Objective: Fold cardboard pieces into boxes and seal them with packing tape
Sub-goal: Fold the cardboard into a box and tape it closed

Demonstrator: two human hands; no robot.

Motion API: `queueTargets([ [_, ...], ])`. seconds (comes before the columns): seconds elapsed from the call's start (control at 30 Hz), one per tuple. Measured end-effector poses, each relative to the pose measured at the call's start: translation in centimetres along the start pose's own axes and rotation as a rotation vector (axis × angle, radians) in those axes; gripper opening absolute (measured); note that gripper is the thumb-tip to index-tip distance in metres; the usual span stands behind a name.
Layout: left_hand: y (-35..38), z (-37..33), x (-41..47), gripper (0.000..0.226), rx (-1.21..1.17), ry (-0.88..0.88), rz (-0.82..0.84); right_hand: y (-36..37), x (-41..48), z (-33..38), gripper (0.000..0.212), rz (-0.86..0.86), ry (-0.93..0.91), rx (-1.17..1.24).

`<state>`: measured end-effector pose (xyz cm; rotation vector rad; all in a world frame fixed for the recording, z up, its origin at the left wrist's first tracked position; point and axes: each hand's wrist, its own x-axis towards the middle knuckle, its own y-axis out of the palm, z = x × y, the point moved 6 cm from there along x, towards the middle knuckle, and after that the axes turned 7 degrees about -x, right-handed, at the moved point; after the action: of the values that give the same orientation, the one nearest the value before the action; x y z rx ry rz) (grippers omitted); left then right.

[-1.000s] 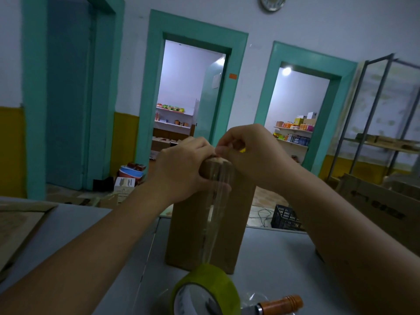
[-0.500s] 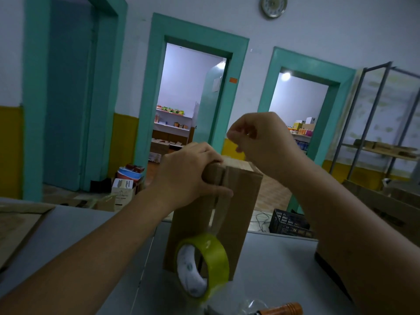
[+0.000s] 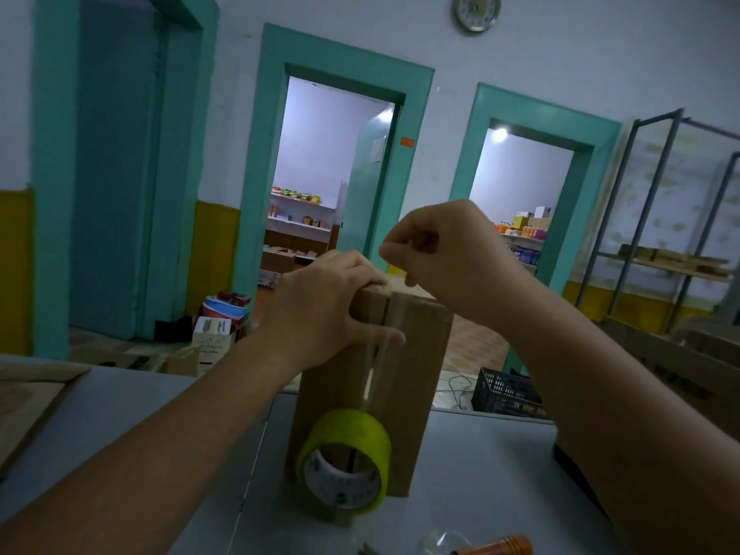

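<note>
A tall cardboard box [image 3: 416, 354] stands on end near the middle of the grey worktop [image 3: 480, 474]. Its long axis is vertical and its closed top end points to 12 o'clock. The seam between its 2 flaps runs straight down the face turned toward the camera.

The left hand [image 3: 320, 310] comes in from 8 o'clock and grips the box's upper left corner. Its fingers curl over the top edge and its thumb lies across the front face, pressing on the seam.

A strip of clear tape [image 3: 376, 354] runs from under that thumb down the seam toward 6 o'clock. It ends at the yellow-green tape roll [image 3: 352, 434], which sits against the foot of the box with its open core facing the camera.

The right hand [image 3: 440, 254] hovers just above the box's top, at about 1 o'clock from the left hand. Its fingers are curled in, with thumb and forefinger tips together. Whether they pinch the tape's end cannot be told.

An orange handle [image 3: 500, 546] shows at the bottom edge, at 5 o'clock from the roll. Flat cardboard [image 3: 24, 402] lies on the worktop far out at 9 o'clock.
</note>
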<state>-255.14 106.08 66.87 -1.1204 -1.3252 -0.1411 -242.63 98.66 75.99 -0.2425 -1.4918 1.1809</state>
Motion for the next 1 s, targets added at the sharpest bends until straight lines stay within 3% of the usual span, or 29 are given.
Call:
queueTargets([
  [0.47,-0.1,-0.2,-0.1,0.080,-0.008,0.044,-0.035,-0.3,-0.3,0.8,0.011,0.026,-0.071,0.010],
  [1.0,-0.1,0.0,-0.2,0.081,-0.027,0.030,-0.055,2.3,0.7,-2.7,0.005,0.016,0.040,0.013],
])
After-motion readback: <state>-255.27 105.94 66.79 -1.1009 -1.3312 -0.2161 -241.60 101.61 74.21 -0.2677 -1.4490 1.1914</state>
